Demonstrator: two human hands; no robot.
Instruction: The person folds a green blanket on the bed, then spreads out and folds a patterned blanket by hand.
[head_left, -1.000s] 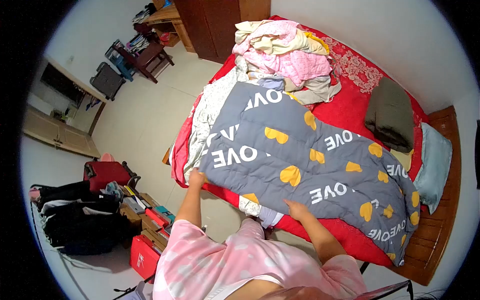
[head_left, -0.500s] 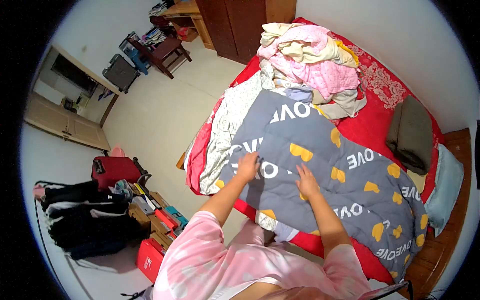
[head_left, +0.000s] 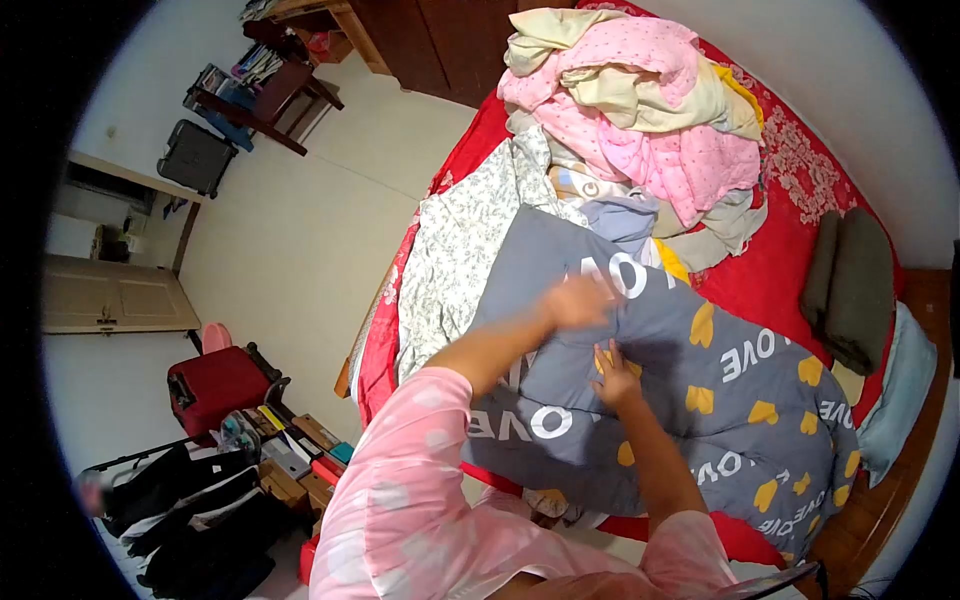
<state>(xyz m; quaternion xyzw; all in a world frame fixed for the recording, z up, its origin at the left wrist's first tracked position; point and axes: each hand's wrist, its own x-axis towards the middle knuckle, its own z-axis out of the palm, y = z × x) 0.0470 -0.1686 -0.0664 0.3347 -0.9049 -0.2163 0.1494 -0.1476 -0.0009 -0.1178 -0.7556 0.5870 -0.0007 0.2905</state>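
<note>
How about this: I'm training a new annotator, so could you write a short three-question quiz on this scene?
1. Multiple choice: which word is printed on the gray quilt?
A) HOME
B) LOVE
C) DREAM
2. True or false: the left hand and the right hand are both over that quilt.
3. Short answer: which is nearer the clothes rack, the red suitcase or the dark gray suitcase?

Key:
1. B, in white letters.
2. True, though the left hand is blurred.
3. The red suitcase.
</note>
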